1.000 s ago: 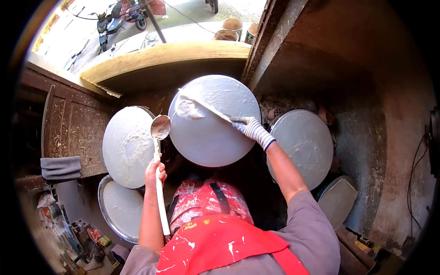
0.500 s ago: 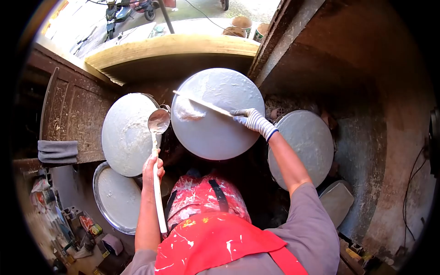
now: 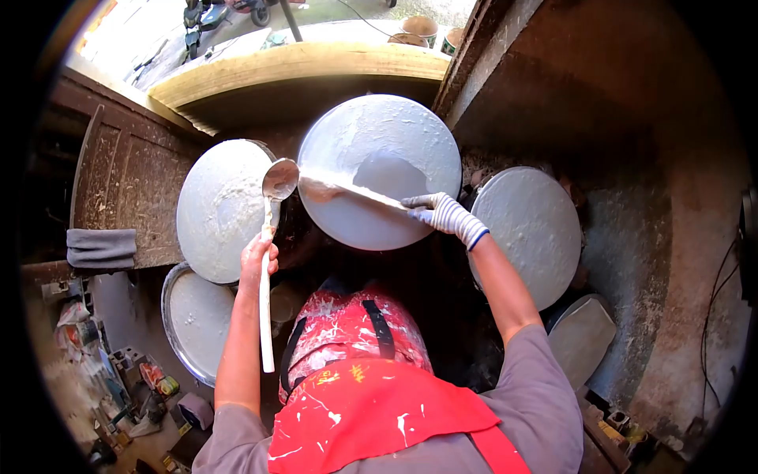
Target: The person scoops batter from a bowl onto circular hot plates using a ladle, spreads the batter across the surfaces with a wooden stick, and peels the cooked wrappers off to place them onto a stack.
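Observation:
Bare fingers of my left hand (image 3: 259,257) wrap round the pale handle of a metal ladle (image 3: 281,180), whose bowl is up between two round white surfaces. My right hand (image 3: 447,216), in a striped glove, is closed on the end of a long flat white stick (image 3: 355,188). The stick lies across the central round surface (image 3: 347,225), with pale paste along its far end at the left. A smooth grey patch (image 3: 388,175) shows in the paste layer just beyond the stick. The left round surface (image 3: 221,207) carries lumpy white paste.
More coated round surfaces stand at the right (image 3: 529,237) and lower left (image 3: 199,322). A wooden beam (image 3: 300,65) runs behind the central one. A grey cloth (image 3: 101,248) hangs at the left. Tubs (image 3: 420,30) and scooters are outside.
The stick has swept toward me over the central surface, and a smooth grey patch now shows behind it. My left hand still holds the ladle. The whole view has shifted slightly.

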Demonstrator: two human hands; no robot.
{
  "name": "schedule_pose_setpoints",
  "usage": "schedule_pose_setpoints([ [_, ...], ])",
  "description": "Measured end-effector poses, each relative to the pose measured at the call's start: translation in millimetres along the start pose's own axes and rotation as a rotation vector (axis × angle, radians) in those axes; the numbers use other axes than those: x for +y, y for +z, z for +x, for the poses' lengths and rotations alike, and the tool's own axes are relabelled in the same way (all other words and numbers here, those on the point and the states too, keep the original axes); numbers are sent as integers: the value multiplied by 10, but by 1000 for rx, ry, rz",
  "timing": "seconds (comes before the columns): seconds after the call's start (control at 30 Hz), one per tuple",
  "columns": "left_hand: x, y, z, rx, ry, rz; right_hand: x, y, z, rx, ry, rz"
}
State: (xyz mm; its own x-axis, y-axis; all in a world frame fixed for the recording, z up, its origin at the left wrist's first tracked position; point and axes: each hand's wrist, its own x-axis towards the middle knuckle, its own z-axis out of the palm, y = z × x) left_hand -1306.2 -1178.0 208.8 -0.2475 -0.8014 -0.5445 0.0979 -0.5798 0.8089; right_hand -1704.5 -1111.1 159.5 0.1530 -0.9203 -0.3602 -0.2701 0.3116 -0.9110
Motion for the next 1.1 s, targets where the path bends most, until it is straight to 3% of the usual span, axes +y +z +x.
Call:
schedule_pose_setpoints([
  [0.03, 11, -18, -10, -16, 13, 32, -111, 1, -147, -34, 18, -89],
  [0.1, 38, -11, -20, -22, 10, 49, -57, -37, -412, -12, 29, 45],
  [0.2, 30, -71, -75, -82, -73, 175, -6, 172, -712, 388, 84, 173],
  [0.3, -12, -140, -261, -199, -149, 187, -99, 567, -1000, 264, 112, 165],
  [0.4, -38, -105, -379, -315, -176, 189, 109, 935, -1177, 447, 139, 315],
  [0.5, -16, -27, -476, -478, -163, 66, 21, 1409, -1326, 477, 144, 320],
  [0.57, 97, 42, -530, -588, -87, -61, 13, 1730, -1388, 613, 121, 290],
  [0.6, 183, 71, -557, -611, -37, -124, 52, 1935, -1330, 786, -30, 348],
  [0.67, 377, 133, -630, -619, 56, -255, -569, 2289, -1192, 873, 122, 572],
  [0.7, 444, 130, -651, -611, 100, -317, -581, 2520, -929, 915, 0, 806],
  [0.8, 439, -83, -685, -612, 94, -309, -814, 3058, -173, 820, -2, 868],
  [0.9, 308, -375, -793, -539, 37, -238, -757, 3310, 552, 753, 222, 1018],
  [1.1, 24, -721, -988, -501, -71, -180, -395, 3466, 82, 757, 261, 1107],
])
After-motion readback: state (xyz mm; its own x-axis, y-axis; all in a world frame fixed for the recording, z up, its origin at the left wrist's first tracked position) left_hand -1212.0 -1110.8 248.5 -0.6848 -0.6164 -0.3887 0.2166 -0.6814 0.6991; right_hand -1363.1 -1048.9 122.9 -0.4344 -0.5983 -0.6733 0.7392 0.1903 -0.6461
